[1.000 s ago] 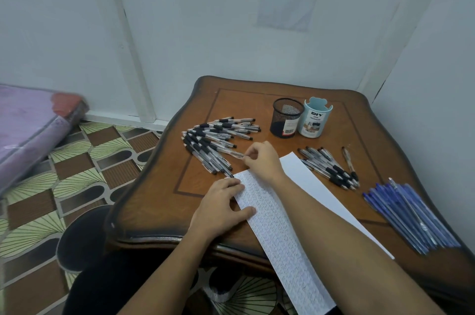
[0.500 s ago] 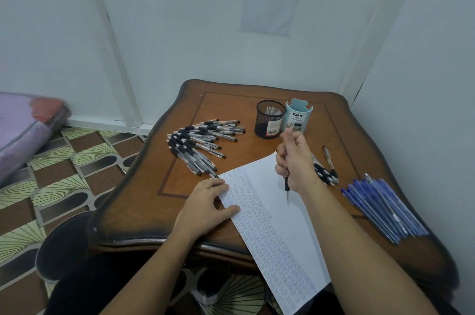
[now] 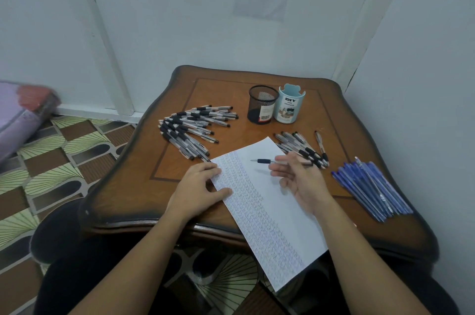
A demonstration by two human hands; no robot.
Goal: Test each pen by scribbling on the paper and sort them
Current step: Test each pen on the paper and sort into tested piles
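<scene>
Over the near edge of the surface the paper hangs free, so it could slide off if my left grip, fingers flat on its left edge, lets up. My right grip loosely pinches the pen above the paper's far end; a slip could roll it among the black pens beside.

Bare wood lies open along the left edge of the bench, at its far right corner and between paper and mesh cup, while the black pen heap, a smaller pen group and blue pens crowd the far left and right edge.
</scene>
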